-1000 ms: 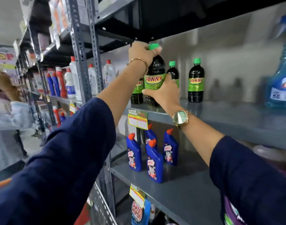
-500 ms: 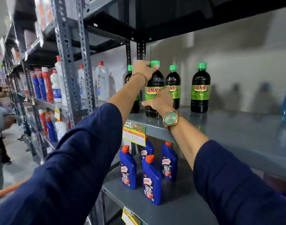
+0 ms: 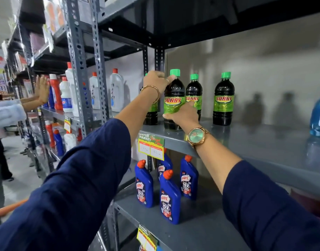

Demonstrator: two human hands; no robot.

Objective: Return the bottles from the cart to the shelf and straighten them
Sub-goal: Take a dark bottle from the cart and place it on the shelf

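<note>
Several dark Sunny bottles with green caps and green labels stand on the grey shelf (image 3: 249,142). The front Sunny bottle (image 3: 174,95) stands upright near the shelf's front edge. My left hand (image 3: 155,81) grips its neck just under the cap and hides the top of a second bottle (image 3: 152,115) behind it on the left. My right hand (image 3: 185,115) wraps the front bottle's lower body. A third bottle (image 3: 194,89) stands close behind on the right. A fourth bottle (image 3: 223,100) stands apart, further right.
Blue Harpic bottles (image 3: 170,198) stand on the shelf below. A big blue bottle (image 3: 319,118) sits at the right edge. A perforated upright post (image 3: 77,69) separates the left bay of white bottles (image 3: 116,91), where another person's hand (image 3: 41,89) reaches. An orange cart bar (image 3: 8,208) shows at lower left.
My left hand has slid off the front bottle's cap down to its neck, leaving the cap bare. My right hand stays on the bottle's lower body. The view has shifted.
</note>
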